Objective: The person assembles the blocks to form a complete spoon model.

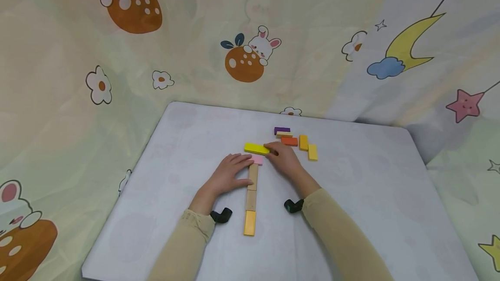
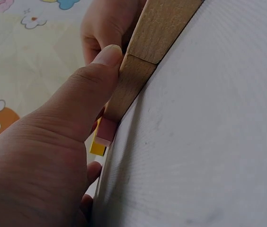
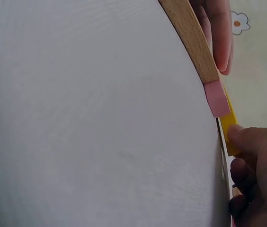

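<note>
A line of blocks runs up the middle of the table: an orange block (image 1: 249,223) nearest, then two plain wooden blocks (image 1: 251,200), with a pink block (image 1: 257,160) set crosswise at the far end. Just beyond the pink one lies a bright yellow block (image 1: 254,148), also crosswise. My right hand (image 1: 287,159) pinches the yellow block's right end between thumb and finger. Stretched over the line's left side, my left hand (image 1: 228,176) has its fingertips at the pink block. Its thumb (image 2: 107,56) touches the side of a wooden block (image 2: 129,87).
Behind my right hand lie several loose blocks: a purple block (image 1: 282,130), a plain wooden block (image 1: 284,135), a red-orange block (image 1: 289,142) and two orange-yellow blocks (image 1: 303,142). The white table (image 1: 156,246) ends at a patterned cloth (image 1: 195,55) behind.
</note>
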{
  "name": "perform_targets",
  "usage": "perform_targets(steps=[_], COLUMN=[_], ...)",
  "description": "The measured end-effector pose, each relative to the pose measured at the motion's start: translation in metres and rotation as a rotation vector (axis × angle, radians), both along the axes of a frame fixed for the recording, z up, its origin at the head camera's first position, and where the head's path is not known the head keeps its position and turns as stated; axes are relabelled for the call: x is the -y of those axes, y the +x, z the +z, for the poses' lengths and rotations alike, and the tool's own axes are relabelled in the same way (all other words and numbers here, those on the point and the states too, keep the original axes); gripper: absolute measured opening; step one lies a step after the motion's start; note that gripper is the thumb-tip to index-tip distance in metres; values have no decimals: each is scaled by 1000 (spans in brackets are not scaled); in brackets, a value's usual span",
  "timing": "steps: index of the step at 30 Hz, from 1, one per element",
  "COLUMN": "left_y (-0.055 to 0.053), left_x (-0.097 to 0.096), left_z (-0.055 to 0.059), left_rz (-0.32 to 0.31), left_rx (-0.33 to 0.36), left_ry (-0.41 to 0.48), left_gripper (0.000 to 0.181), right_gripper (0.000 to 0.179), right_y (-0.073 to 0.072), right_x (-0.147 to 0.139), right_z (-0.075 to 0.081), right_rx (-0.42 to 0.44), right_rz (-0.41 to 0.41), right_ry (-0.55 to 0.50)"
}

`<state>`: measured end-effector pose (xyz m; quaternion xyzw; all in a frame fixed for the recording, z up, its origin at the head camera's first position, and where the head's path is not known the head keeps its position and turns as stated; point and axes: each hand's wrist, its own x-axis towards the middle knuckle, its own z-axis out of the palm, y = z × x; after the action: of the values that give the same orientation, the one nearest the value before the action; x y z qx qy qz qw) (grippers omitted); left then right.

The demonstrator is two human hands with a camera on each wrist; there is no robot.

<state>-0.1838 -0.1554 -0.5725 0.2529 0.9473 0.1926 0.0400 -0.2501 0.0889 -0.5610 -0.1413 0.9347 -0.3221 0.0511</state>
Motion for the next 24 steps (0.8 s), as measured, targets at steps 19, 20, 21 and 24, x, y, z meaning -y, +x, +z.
perform_targets(steps=[19, 20, 21, 24], left_y=[0, 0, 0, 0], left_x=[-1, -1, -1, -1], left_z=[2, 1, 1, 2], left_rz=[21, 21, 21, 21], left_rx=[28, 29, 29, 24], left_ry=[-24, -23, -22, -18], left_gripper=[77, 77, 77, 76], right_gripper=[37, 37, 37, 36], right_y=[4, 4, 4, 5], right_x=[-3, -3, -3, -3], right_z=[-4, -5, -6, -8], right_rx=[9, 8, 7, -5], right_rz=[69, 70, 69, 67], right_ry=[-16, -15, -11, 3])
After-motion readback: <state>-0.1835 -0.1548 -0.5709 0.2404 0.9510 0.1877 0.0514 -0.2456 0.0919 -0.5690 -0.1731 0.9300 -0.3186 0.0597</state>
